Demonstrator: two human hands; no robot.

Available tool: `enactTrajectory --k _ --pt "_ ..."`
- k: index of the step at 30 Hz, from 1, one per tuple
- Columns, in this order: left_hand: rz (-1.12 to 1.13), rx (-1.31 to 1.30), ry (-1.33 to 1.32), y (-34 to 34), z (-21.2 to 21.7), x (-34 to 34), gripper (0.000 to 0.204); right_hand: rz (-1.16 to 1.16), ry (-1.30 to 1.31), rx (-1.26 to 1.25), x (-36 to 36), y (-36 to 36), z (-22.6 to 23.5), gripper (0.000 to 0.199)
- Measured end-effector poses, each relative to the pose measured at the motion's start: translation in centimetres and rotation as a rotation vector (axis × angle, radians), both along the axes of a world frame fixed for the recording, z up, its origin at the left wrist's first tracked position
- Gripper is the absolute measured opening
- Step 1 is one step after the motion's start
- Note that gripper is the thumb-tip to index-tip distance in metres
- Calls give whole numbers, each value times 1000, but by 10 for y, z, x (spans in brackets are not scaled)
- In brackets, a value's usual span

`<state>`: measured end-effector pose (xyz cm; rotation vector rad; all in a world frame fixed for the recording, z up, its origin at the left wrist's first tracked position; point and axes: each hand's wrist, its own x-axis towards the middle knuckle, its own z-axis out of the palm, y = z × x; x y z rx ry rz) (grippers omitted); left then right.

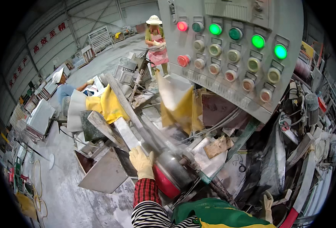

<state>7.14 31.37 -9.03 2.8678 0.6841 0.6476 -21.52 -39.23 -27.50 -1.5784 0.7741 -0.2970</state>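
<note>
My left hand (141, 162), in a pale work glove, rests at the near end of a long white strip (126, 132) that looks like stone. Its fingers lie stretched over the strip and the thumb stands apart. Just right of this hand is a dusty motor-like drum (173, 173) with a red side. At the lower right, beyond my green apron, my right hand (267, 206) shows as a narrow piece of pale glove. Its fingers are mostly hidden, so what it holds cannot be made out. Yellow and white flaps (109, 104) hang over the machine ahead.
A grey control panel (228, 57) with lit and unlit buttons hangs close at upper right. One person (156, 41) stands beyond the machine; another (63, 85) bends at the left. Broken slabs (107, 171) lie below my left hand. Cables and scrap crowd the right. A yellow hose (37, 190) runs along the floor.
</note>
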Motion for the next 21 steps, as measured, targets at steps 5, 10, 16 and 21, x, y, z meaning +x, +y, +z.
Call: enactTrajectory --k 5,10,16,21 --pt "-44 100 -124 -11 0 1 70 28 181 133 4 25 22 40" --pt "-25 -25 -35 -17 7 -2 62 155 85 42 24 32 -16 37" --pt "-57 -49 -156 -36 -31 -38 53 213 136 184 50 87 -3 37" --pt "-233 -138 -55 -105 -21 -108 51 440 80 293 59 110 -22 37"
